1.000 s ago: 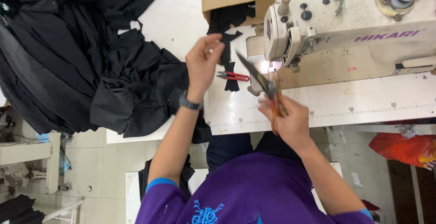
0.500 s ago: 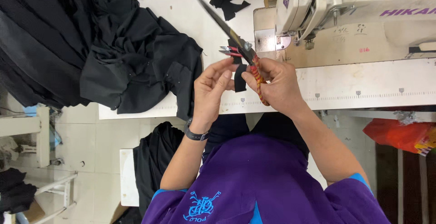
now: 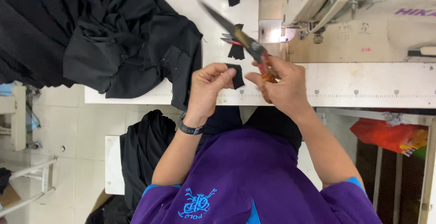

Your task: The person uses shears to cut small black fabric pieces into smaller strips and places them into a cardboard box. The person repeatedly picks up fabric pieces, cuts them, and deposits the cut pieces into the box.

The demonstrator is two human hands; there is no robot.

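Where black garments [image 3: 131, 42] heap the white table [image 3: 363, 81], left hand [image 3: 209, 88] pinching black scrap [image 3: 236, 75], right hand [image 3: 281, 85] gripping scissors [image 3: 236, 31].

one sewing machine [image 3: 363, 10], one scissors [image 3: 240, 35], two hands

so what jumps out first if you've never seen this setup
The long scissors stand out first, held up in the right hand with blurred blades pointing up and left over the white table. Beside them the left hand pinches a small black fabric piece. A large heap of black cloth fills the upper left, and a white sewing machine sits at upper right.
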